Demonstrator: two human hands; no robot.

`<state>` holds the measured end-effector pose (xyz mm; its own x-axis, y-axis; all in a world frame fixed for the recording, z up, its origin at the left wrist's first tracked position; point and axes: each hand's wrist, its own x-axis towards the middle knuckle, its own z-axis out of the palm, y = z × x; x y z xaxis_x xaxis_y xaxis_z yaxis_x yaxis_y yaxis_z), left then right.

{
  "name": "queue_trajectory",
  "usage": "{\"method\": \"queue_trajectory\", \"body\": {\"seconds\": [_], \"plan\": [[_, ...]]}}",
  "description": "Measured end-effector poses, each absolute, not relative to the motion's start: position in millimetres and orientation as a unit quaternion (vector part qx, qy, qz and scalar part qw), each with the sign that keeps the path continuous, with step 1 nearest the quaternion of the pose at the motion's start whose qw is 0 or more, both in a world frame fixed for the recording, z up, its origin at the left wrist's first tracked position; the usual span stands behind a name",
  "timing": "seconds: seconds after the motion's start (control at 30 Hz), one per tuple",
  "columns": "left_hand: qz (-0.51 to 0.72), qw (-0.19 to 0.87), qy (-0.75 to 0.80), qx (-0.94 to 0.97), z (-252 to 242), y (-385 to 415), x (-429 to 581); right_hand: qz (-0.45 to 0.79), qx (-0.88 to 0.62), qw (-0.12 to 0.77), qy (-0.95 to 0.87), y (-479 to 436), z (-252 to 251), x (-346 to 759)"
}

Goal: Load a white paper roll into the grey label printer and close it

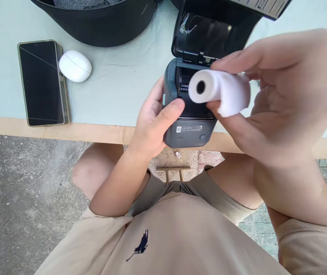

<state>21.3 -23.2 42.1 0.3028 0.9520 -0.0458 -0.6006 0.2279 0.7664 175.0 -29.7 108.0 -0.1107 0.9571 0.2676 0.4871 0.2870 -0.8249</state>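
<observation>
A small dark grey printer sits at the table's front edge with its lid flipped up and its paper bay exposed. My left hand is wrapped around the printer's left side, thumb on its top face. My right hand pinches a white paper roll between thumb and fingers, holding it just above the open bay. The roll's hollow core faces left toward the camera.
A black phone lies face up at the left of the pale green table, with a white oval case beside it. A black bag stands at the back. The wooden table edge runs across; pavement below.
</observation>
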Motion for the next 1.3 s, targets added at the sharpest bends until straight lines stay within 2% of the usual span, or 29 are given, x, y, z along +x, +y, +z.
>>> {"method": "queue_trajectory", "body": {"seconds": [0.07,0.13,0.4,0.6,0.77,0.93,1.0,1.13,1.3], "plan": [[0.524,0.732,0.277,0.338,43,-24,21,0.139,-0.524,0.302,-0.784,-29,109,171],[0.514,0.726,0.291,0.351,44,-24,21,0.050,-0.544,0.227,-0.806,-28,108,170],[0.529,0.717,0.282,0.356,37,-23,23,-0.011,-0.560,0.183,-0.808,-27,107,174],[0.521,0.736,0.271,0.337,42,-24,21,0.050,-0.512,0.217,-0.830,-20,100,172],[0.524,0.747,0.248,0.326,43,-22,20,0.009,-0.479,0.264,-0.837,-27,98,173],[0.542,0.741,0.217,0.332,38,-21,19,0.044,-0.406,0.278,-0.869,-36,93,173],[0.533,0.732,0.257,0.338,38,-21,18,0.064,-0.388,0.294,-0.871,-35,90,176],[0.514,0.729,0.265,0.367,38,-22,16,0.091,-0.445,0.370,-0.811,-29,85,185],[0.518,0.725,0.264,0.369,37,-21,16,0.152,-0.491,0.362,-0.778,-27,81,188]]}}
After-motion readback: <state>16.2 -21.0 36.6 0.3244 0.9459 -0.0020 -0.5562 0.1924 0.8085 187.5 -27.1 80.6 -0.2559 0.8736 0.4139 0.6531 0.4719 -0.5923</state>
